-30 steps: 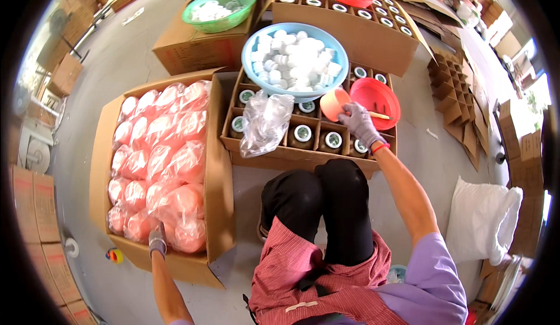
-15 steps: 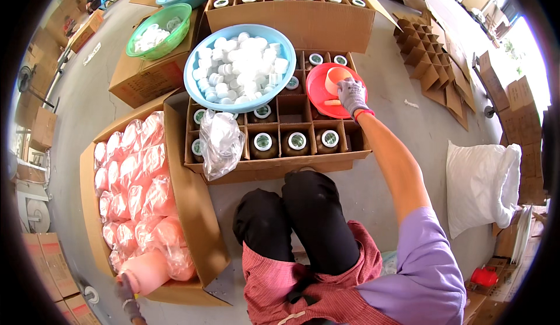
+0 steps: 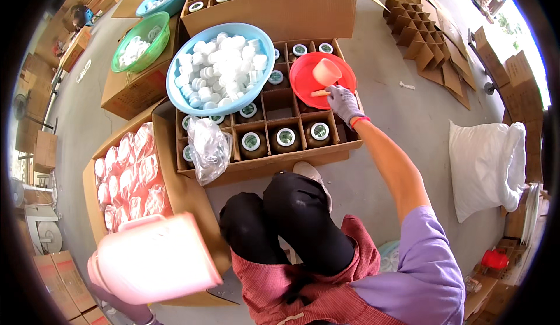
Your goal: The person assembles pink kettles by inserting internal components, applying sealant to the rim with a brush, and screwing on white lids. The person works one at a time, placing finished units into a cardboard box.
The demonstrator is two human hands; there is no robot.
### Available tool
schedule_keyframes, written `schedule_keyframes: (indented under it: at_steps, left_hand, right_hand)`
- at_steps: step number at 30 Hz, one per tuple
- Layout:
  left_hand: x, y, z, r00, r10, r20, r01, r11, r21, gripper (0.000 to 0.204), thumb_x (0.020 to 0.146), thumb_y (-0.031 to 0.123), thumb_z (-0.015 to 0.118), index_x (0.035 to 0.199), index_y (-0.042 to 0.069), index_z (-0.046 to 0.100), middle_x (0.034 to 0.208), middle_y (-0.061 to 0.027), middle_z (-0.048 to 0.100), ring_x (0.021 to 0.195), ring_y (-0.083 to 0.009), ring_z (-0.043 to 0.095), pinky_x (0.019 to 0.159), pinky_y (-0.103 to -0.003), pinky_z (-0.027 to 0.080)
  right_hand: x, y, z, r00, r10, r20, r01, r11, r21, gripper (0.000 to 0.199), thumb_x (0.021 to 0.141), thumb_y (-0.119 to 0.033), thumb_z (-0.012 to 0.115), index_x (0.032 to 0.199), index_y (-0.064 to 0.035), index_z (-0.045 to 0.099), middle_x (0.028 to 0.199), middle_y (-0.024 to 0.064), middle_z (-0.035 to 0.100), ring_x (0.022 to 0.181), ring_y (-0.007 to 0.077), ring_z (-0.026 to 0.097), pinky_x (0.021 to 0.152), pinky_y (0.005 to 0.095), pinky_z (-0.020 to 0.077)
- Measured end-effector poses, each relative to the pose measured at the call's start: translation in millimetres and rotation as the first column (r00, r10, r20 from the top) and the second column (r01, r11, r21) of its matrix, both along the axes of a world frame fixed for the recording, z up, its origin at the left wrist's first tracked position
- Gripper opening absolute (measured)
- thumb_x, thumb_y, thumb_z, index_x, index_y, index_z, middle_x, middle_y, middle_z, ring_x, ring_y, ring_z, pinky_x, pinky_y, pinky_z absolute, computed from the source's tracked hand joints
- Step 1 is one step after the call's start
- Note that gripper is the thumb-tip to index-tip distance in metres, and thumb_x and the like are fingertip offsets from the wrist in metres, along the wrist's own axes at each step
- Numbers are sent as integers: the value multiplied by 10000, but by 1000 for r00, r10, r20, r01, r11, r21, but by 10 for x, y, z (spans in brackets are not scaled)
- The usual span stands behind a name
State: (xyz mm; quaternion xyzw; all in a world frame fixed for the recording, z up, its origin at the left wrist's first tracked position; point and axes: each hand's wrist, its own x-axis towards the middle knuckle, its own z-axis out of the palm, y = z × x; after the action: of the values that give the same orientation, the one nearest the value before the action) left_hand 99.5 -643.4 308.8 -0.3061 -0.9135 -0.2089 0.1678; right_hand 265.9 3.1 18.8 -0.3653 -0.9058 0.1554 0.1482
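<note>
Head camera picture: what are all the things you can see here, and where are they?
Pale pink plastic jug: one, bottom left, lifted.
Round blue plastic bowl of white caps: one, on the divided box.
Round red plastic bowl: one, on the same box.
Small pink mallet: one, in the red bowl.
Divided cardboard box of dark jars: one, centre.
Open cardboard box of pink jugs: one, left.
Round green plastic bowl: one, upper left.
White sack: one, right.
Left hand: under the jug.
Right hand: gloved, at the mallet handle.

head cam | 1 view | looks steeply down | close over lap
</note>
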Motion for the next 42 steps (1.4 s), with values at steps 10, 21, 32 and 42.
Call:
schedule_keyframes:
  at_steps: [10,21,32,42]
  left_hand:
    - [429,945,196,835,-264,483,58,915,400,416,965,174,487,1308,-59,470,1219,-119,575,1110,-197,566,955,-330,455]
    - [751,968,323,750,-405,523,123,862,492,947,711,597,719,1373,-17,432,1363,-138,497,1248,-249,491,1082,-396,373]
    - [1146,1635,376,848,-492,-197,523,836,164,733,630,297,849,1265,89,546,1322,-103,506,1281,-373,402,1085,-525,286]
    - [1545,1661,-237,890,-389,-237,422,900,107,615,661,248,784,1235,140,591,1299,-55,521,1281,-349,419,1109,-603,208]
  right_hand:
    - [-249,45,30,956,-288,-60,239,881,-409,444,808,-399,691,1070,-51,609,1034,226,677,929,378,663,826,488,506]
    - [425,-1618,1924,658,-67,-750,-657,435,-616,656,955,-36,507,1533,-74,200,1027,84,598,798,106,600,718,258,522]
    - [985,-2844,2955,428,750,-505,-815,561,143,431,824,-33,598,1254,-23,561,900,124,578,731,309,613,648,384,513]
    - [1388,-3139,2906,734,666,132,-673,687,272,527,847,-177,559,1365,-99,500,731,33,479,574,163,591,465,331,471]
